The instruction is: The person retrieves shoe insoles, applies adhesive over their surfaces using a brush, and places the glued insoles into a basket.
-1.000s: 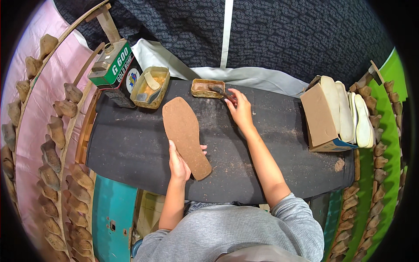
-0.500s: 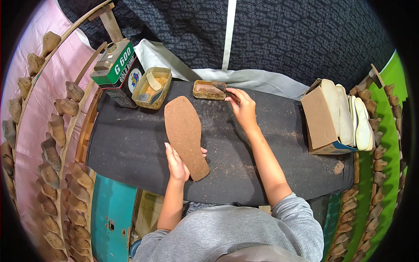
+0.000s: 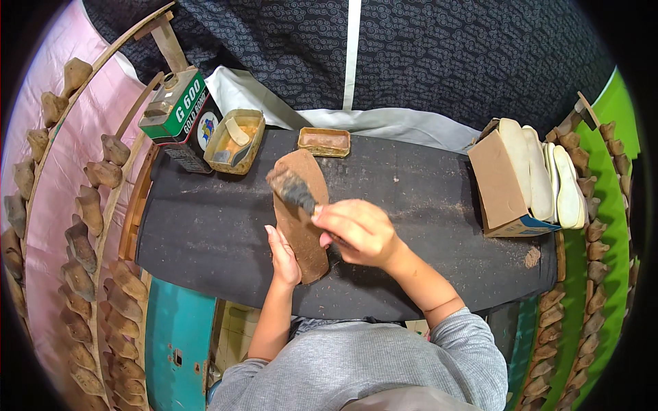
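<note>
My left hand [image 3: 284, 259] grips a brown shoe sole [image 3: 303, 240] near its heel end, thumb at the near left edge. The sole is tilted up above the table, toe end pointing away from me. In my right hand [image 3: 360, 233] is a brush [image 3: 295, 190] with a dark, worn head, pinched by its handle. The bristles lie over the upper part of the sole; whether they touch it I cannot tell. A small shallow tray [image 3: 325, 131] with brownish contents stands behind the sole at the table's far edge.
On the far left stand a green and black metal can [image 3: 179, 116] and a yellowish tub [image 3: 221, 162] holding small tools. A cardboard box [image 3: 495, 179] of pale soles [image 3: 567, 188] is at the right. Racks of shoe lasts [image 3: 82, 240] flank the dark-covered table [image 3: 205, 233].
My right hand has come back from the small tray to the sole, bringing the brush over it. My left hand keeps its hold, with the sole slightly turned.
</note>
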`<move>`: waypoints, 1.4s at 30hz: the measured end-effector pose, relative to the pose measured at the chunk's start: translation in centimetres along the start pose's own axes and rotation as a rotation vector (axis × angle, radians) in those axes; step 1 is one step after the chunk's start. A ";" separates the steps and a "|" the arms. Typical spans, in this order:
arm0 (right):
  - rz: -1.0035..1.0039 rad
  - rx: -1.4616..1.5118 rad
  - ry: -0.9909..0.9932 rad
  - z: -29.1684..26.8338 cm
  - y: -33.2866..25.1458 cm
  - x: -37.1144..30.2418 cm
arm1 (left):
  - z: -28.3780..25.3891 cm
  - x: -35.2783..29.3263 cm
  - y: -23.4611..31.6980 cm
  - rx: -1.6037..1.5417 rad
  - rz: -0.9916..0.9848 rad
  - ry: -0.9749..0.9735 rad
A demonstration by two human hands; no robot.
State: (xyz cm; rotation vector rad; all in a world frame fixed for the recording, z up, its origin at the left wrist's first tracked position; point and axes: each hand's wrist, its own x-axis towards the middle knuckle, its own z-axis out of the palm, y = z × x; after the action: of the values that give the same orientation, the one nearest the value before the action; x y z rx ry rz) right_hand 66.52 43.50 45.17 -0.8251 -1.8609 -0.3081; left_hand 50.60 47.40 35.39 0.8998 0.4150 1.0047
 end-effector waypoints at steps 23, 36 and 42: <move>0.061 0.060 -0.140 -1.4 -1.7 0.0 | 1.0 0.1 -1.3 0.080 0.026 0.320; 0.001 0.111 -0.199 -2.1 -2.1 -1.1 | 0.3 0.5 -0.2 0.101 0.002 0.169; 0.048 0.036 -0.072 -1.9 -1.8 -0.9 | 1.3 0.4 0.2 0.119 0.047 0.073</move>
State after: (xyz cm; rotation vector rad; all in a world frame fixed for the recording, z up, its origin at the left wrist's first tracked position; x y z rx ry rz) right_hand 66.90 40.78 45.48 -0.8652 -1.9051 -0.2161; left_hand 51.59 47.16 36.34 0.9852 0.5214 1.0670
